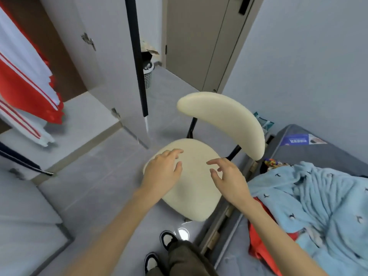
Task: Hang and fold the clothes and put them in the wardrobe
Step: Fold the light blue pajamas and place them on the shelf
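My left hand (162, 169) and my right hand (227, 176) hover over the cream seat of a chair (196, 202), fingers relaxed and holding nothing. A light blue fleece garment with small dark prints (310, 198) lies crumpled on the bed at the right, with a red garment (258, 250) partly under it. At the far left, red and white striped clothes (25, 90) hang inside the open wardrobe (83, 114).
The wardrobe door (119, 72) stands open beside the chair. A grey mattress (318, 150) fills the right side. A laundry basket (147, 73) sits by the brown room door (191, 42). My feet in dark shoes (159, 250) stand on the grey floor.
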Action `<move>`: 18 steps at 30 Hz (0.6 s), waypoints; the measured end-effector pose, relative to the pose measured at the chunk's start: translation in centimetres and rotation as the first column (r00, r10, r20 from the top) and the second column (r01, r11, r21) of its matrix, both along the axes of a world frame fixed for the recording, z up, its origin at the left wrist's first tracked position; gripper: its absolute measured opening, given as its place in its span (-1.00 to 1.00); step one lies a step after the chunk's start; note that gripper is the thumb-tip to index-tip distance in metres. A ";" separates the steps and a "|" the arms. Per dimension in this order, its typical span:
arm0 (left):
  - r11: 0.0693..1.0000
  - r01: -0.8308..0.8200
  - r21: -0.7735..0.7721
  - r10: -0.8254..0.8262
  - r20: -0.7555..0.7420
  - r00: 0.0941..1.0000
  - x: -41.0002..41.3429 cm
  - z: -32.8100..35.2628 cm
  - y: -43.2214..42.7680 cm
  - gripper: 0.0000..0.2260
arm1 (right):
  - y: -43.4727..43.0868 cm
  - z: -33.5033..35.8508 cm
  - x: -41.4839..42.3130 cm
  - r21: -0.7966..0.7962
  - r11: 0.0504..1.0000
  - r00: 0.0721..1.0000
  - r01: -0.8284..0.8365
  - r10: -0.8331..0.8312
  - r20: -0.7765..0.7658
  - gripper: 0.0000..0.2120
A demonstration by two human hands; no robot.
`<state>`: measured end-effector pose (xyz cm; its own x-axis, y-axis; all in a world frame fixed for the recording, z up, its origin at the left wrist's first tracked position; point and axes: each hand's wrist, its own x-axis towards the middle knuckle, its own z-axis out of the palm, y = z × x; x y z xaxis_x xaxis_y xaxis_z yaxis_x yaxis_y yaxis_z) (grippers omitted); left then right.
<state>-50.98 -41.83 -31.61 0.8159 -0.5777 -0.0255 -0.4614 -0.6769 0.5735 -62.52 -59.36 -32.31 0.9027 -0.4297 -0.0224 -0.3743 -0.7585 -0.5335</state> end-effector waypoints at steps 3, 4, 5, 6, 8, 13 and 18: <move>0.997 0.070 -0.012 -0.070 0.010 0.997 -2.1 -2.5 -2.3 -0.65 | -1.7 -2.8 -2.9 0.012 0.999 0.999 0.048 -0.048 -0.003 -0.77; 0.996 0.087 -0.013 -0.087 0.015 0.996 -2.7 -3.5 -3.2 -0.65 | -2.3 -3.9 -3.7 0.007 0.998 0.998 0.064 -0.064 0.000 -0.77; 0.994 0.105 -0.017 -0.105 0.021 0.994 -3.3 -4.6 -4.0 -0.65 | -3.0 -5.0 -4.4 0.002 0.997 0.997 0.077 -0.077 0.006 -0.77; 0.992 0.125 -0.022 -0.125 0.032 0.992 -3.8 -5.8 -4.9 -0.65 | -3.8 -6.4 -5.0 -0.003 0.996 0.996 0.088 -0.088 0.018 -0.76; 0.986 0.160 -0.043 -0.158 0.062 0.986 -4.7 -8.5 -6.8 -0.66 | -5.4 -9.3 -6.0 -0.034 0.995 0.995 0.098 -0.096 0.036 -0.75; 0.969 0.236 -0.077 -0.226 0.119 0.967 -7.9 -14.9 -11.0 -0.66 | -9.6 -16.3 -9.1 -0.053 0.984 0.979 0.170 -0.163 0.126 -0.73; 0.959 0.267 -0.095 -0.248 0.174 0.953 -13.3 -18.8 -13.9 -0.67 | -12.9 -20.2 -15.3 -0.047 0.966 0.940 0.255 -0.236 0.245 -0.76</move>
